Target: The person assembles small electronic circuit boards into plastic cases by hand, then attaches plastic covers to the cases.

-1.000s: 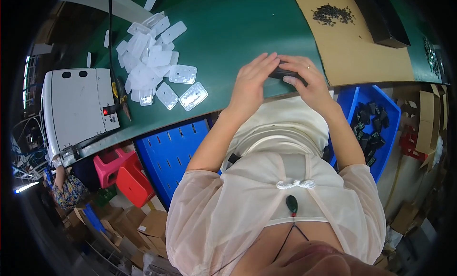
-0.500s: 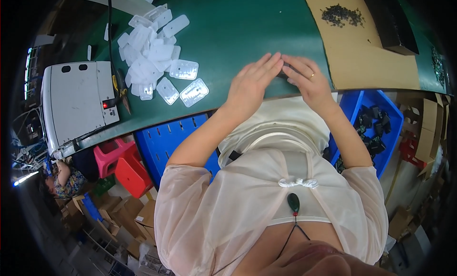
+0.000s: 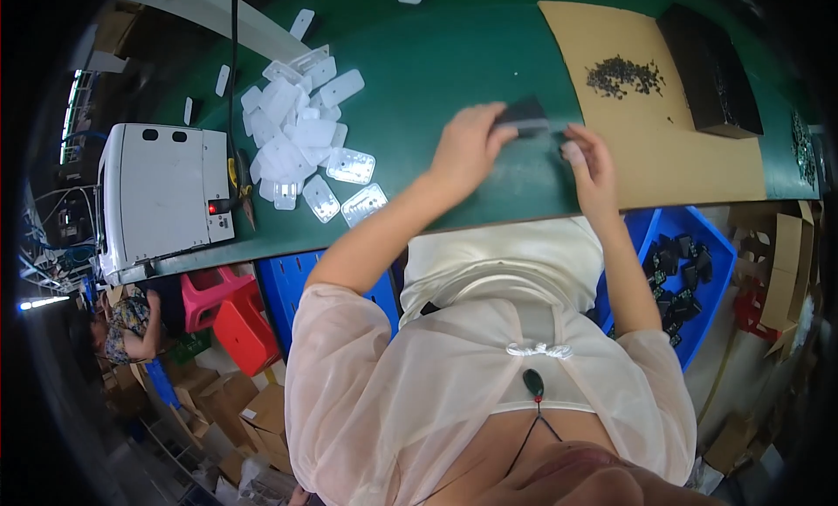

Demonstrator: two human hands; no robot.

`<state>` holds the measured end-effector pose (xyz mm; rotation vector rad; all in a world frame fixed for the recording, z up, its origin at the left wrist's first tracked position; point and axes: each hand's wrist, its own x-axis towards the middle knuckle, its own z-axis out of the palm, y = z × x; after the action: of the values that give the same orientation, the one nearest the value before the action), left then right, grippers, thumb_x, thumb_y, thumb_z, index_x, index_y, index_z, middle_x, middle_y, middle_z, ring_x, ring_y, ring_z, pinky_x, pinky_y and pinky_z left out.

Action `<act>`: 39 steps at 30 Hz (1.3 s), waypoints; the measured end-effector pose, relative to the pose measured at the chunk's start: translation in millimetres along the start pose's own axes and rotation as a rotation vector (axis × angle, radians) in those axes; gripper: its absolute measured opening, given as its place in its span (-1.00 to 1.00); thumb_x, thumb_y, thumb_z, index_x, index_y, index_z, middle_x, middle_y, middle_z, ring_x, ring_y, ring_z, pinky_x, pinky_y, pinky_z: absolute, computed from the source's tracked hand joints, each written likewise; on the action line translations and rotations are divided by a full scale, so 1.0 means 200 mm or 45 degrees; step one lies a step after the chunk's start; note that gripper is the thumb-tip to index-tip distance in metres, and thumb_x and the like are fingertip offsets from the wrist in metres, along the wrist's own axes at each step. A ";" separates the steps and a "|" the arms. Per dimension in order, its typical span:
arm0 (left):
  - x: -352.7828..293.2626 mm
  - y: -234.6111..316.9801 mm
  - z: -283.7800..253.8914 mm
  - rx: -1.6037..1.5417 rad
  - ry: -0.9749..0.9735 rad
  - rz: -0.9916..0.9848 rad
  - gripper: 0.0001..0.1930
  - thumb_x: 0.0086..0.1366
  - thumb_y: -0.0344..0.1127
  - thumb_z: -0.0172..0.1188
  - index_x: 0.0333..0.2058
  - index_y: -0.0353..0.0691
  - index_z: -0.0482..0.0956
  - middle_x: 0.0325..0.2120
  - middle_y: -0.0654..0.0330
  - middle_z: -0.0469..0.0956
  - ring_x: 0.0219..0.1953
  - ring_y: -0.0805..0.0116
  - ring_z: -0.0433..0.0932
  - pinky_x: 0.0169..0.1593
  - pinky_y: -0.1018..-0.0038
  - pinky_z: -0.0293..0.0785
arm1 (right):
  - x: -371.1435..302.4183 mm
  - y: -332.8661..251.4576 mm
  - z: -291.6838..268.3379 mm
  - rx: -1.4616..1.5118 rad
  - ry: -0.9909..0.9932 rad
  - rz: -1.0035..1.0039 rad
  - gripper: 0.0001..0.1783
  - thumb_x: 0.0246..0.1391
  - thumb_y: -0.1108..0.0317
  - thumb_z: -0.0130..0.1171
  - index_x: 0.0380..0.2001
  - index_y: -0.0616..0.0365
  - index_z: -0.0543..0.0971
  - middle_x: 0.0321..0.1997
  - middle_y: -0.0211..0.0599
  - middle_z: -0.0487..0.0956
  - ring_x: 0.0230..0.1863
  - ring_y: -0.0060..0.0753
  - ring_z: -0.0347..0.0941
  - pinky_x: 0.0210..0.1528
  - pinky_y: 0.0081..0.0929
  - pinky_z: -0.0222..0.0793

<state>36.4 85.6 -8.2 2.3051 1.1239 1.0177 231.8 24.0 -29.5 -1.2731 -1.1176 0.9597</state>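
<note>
Head view: hands parted, and the dark block point(image 3: 525, 115) rides in the left hand point(image 3: 471, 144) alone!
It's over the green tabletop point(image 3: 419, 78), pinched at one end, flat-faced, square-edged, blurred; a second ago both hands cupped it, so the two-handed work on it looks paused or done, I'd judge. The right hand point(image 3: 596, 170) curls near it, not touching; something small and dark point(image 3: 564, 153) shows by its thumb, and I can't tell whether it's gripped. Further right, flat tan cardboard point(image 3: 698, 174) carries tiny dark bits point(image 3: 624, 76) beside a long black box point(image 3: 711, 74). Leftward, a heap of milky plastic plates point(image 3: 288, 148), round-cornered, some glinting! Below the table edge, a smooth blue bin point(image 3: 717, 254) holds chunky black pieces point(image 3: 676, 288).
</note>
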 end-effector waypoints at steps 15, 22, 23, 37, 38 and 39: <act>1.17 -0.73 0.15 -0.604 -0.159 -1.033 -0.69 0.29 -0.22 -0.01 -0.19 -0.40 0.44 -0.55 0.14 0.56 -0.69 0.52 0.40 -0.59 0.62 0.37 | -0.05 -0.06 0.03 -0.624 -0.030 -0.410 -0.88 -0.01 0.58 0.03 -0.35 0.26 0.50 -0.38 -0.13 0.47 -0.34 -0.18 0.40 -0.29 -0.41 0.32; 1.11 -0.70 0.06 -0.065 -0.320 -0.919 -0.66 0.19 -0.14 0.06 -0.49 -0.37 0.55 -0.63 0.11 0.55 -0.64 0.41 0.47 -0.51 0.47 0.39 | -0.04 -0.04 0.03 -0.619 -0.039 -0.399 -0.90 0.03 0.57 0.00 -0.36 0.26 0.49 -0.38 -0.14 0.47 -0.33 -0.18 0.42 -0.26 -0.42 0.32; 1.06 -0.70 0.02 0.099 -0.340 -0.863 -0.64 0.17 -0.10 0.07 -0.54 -0.32 0.57 -0.65 0.13 0.55 -0.63 0.37 0.48 -0.47 0.43 0.41 | -0.04 -0.04 0.03 -0.595 -0.072 -0.387 -0.90 0.03 0.57 0.00 -0.36 0.26 0.49 -0.38 -0.14 0.47 -0.33 -0.18 0.42 -0.26 -0.42 0.32; -0.41 0.04 -0.74 0.979 -0.172 -0.495 -0.71 0.03 -0.19 0.25 -0.32 -0.26 0.50 -0.43 0.11 0.47 -0.31 0.11 0.42 -0.28 0.29 0.37 | -0.02 -0.06 0.03 -0.634 -0.071 -0.529 -0.88 0.07 0.52 0.01 -0.32 0.23 0.51 -0.41 -0.29 0.46 -0.45 -0.49 0.33 -0.38 -0.62 0.26; -0.50 0.04 -0.72 0.972 -0.169 -0.489 -0.71 0.03 -0.19 0.25 -0.32 -0.26 0.50 -0.43 0.11 0.47 -0.31 0.11 0.42 -0.28 0.29 0.37 | -0.03 -0.07 0.04 -0.654 -0.070 -0.539 -0.89 0.07 0.52 0.01 -0.32 0.23 0.51 -0.41 -0.29 0.46 -0.45 -0.48 0.33 -0.38 -0.62 0.26; -0.58 0.04 -0.70 0.908 -0.185 -0.456 -0.66 -0.03 -0.24 0.29 -0.30 -0.27 0.46 -0.38 0.09 0.44 -0.28 0.08 0.39 -0.26 0.28 0.37 | -0.03 -0.07 0.03 -0.678 -0.062 -0.548 -0.89 0.07 0.52 0.01 -0.33 0.24 0.51 -0.41 -0.29 0.47 -0.44 -0.48 0.34 -0.37 -0.61 0.26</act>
<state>-112.0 -7.8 38.5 2.4661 1.9791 0.3275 223.1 18.5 -17.4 -1.3423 -1.6737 0.3786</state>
